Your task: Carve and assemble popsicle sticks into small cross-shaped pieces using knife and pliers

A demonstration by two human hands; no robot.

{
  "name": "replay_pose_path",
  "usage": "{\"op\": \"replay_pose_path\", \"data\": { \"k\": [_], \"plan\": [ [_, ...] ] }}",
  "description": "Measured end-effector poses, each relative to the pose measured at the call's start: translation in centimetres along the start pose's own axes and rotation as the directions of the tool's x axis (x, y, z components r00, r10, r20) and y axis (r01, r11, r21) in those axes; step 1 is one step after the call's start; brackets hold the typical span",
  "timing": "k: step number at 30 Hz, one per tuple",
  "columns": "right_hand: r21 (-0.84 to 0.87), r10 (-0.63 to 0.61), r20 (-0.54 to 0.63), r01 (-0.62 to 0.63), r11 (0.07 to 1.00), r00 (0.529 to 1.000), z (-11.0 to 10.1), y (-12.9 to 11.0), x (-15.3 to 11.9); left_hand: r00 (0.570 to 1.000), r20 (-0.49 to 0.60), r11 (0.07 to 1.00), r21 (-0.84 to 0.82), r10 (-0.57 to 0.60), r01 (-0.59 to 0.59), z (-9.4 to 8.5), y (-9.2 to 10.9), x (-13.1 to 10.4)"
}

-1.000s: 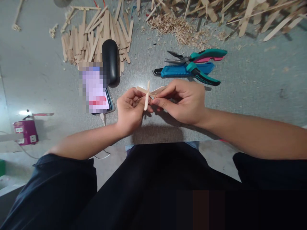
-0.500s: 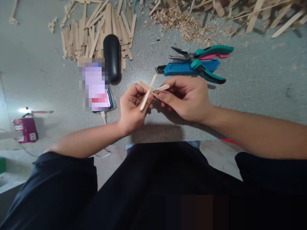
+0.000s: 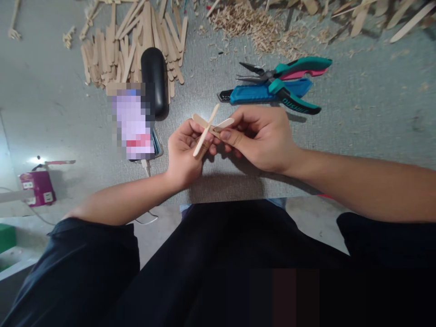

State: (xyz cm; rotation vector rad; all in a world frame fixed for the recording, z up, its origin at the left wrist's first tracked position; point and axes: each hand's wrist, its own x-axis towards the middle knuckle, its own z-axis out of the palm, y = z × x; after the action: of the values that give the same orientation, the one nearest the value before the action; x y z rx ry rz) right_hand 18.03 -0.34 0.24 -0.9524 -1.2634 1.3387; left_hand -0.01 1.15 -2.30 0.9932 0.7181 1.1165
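Crossed wooden craft sticks [image 3: 201, 141] are held between my two hands, just above the grey table. My left hand [image 3: 185, 152] is closed, its thumb and fingers pinching the sticks near where they cross. From the other side, my right hand [image 3: 259, 138] pinches the right end of the sticks between thumb and index finger. One stick slants up across the others, and a paler tip pokes out by my right thumb. How the sticks join at the crossing is partly hidden by my fingers.
Beyond my right hand lie green-handled pliers [image 3: 299, 68] across a blue utility knife [image 3: 252, 92]. Wood shavings [image 3: 252, 27] and a pile of craft sticks [image 3: 112, 50] are at the back. A black case [image 3: 154, 81] and a charging phone [image 3: 134, 122] lie to the left.
Both hands keep their pinch on the crossed craft sticks, with hardly any movement. The whole view has shifted slightly.
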Motion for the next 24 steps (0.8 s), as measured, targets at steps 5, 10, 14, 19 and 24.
{"op": "replay_pose_path", "data": {
  "k": [5, 10, 14, 19, 24],
  "plan": [
    [0.016, 0.086, 0.030, -0.086, 0.996, 0.996, -0.1, -0.4, 0.2, 1.000, -0.024, 0.999, 0.044, -0.014, 0.015, 0.0, 0.1, -0.2],
    [0.006, 0.120, 0.050, -0.121, 0.993, 0.991, -0.1, -0.5, 0.0, 0.999, -0.032, 0.997, 0.071, -0.018, 0.020, 0.0, 0.3, -0.3],
    [-0.011, 0.140, 0.019, -0.140, 0.990, 0.990, 0.0, -0.6, -0.1, 1.000, -0.029, 0.999, 0.038, -0.007, 0.008, 0.0, 0.2, -0.1],
    [-0.056, 0.109, 0.055, -0.106, 0.993, 0.993, -0.5, 0.4, 0.0, 0.999, -0.020, 0.999, -0.010, -0.039, 0.039, 0.1, 0.2, 0.2],
    [-0.224, -0.122, -0.075, 0.103, 0.969, 0.990, -1.7, 0.6, 0.5, 0.990, 0.024, 0.990, -0.021, -0.136, 0.137, 0.0, 0.7, 0.3]
  ]
}}
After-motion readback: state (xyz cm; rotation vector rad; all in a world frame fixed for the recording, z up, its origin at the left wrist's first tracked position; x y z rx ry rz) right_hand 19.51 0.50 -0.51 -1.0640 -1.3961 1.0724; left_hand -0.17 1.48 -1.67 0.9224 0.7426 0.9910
